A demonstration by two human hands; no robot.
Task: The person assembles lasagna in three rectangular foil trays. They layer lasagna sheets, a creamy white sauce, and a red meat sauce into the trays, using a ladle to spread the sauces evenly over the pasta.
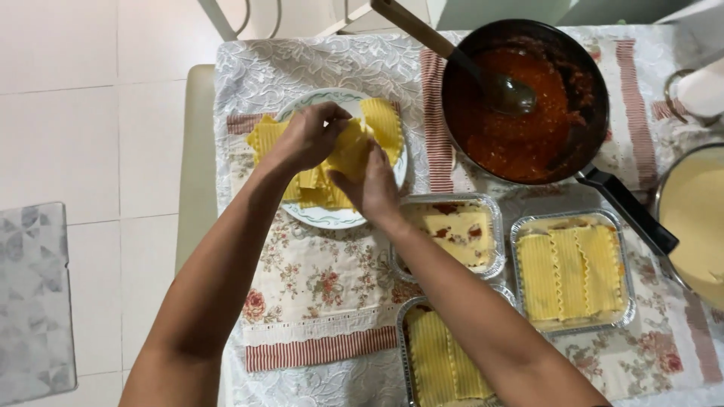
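Observation:
A white plate (pixel 317 102) with a green rim holds a pile of cooked yellow lasagna sheets (pixel 385 124). My left hand (pixel 305 139) and my right hand (pixel 373 185) are both over the plate, pinching one sheet (pixel 348 151) and lifting it off the pile. Three foil trays stand to the right: one (pixel 494 215) with white sauce and red bits, one (pixel 573 271) topped with pasta sheets, and one (pixel 437 358) at the bottom edge, also covered with sheets and partly hidden by my right forearm.
A black pan (pixel 596 98) of red meat sauce with a wooden-handled ladle (pixel 509 90) sits at the top right. A pot of pale cream sauce (pixel 697 218) is at the right edge. A floral and lace cloth (pixel 317 286) covers the table; tiled floor lies left.

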